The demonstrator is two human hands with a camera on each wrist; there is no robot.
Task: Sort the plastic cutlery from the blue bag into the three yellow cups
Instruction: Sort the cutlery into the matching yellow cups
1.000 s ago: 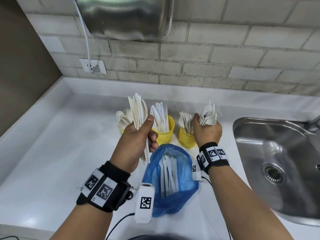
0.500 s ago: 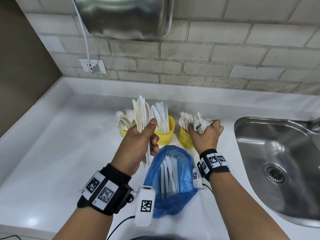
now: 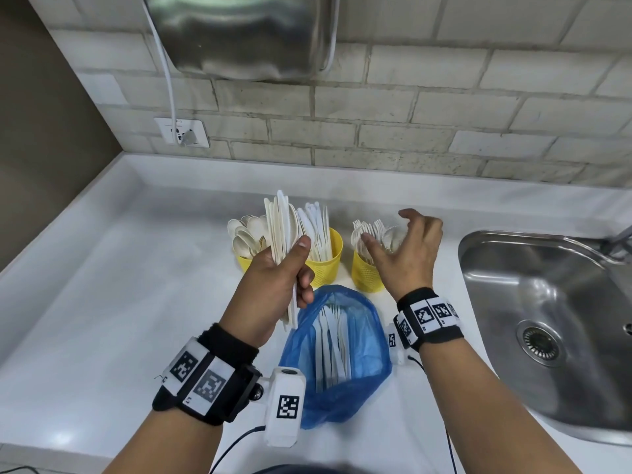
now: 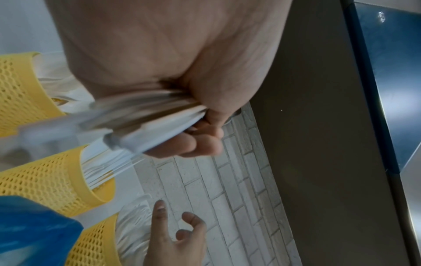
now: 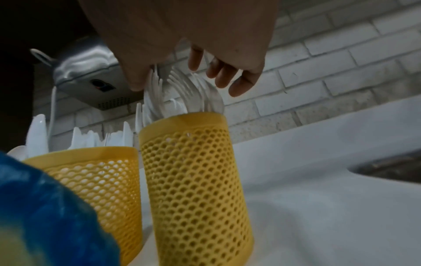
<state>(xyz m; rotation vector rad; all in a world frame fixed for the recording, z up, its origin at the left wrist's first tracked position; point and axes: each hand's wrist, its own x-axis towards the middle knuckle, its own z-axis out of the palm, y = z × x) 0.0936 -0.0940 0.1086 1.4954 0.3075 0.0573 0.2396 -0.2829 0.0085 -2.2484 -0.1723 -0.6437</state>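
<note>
Three yellow mesh cups stand in a row on the counter: the left cup with spoons, the middle cup with knives, the right cup with forks. My left hand grips an upright bundle of white cutlery in front of the left and middle cups. My right hand hovers with spread fingers just above the fork cup and holds nothing. The blue bag lies open below the cups with several white pieces inside.
A steel sink is set into the counter at the right. A brick wall with a metal dispenser and a socket rises behind. The white counter stretches to the left, bounded by a raised rim.
My right hand lowered its bundle of forks into the right cup and let go, its fingers now spread. My left hand kept its bundle almost still.
</note>
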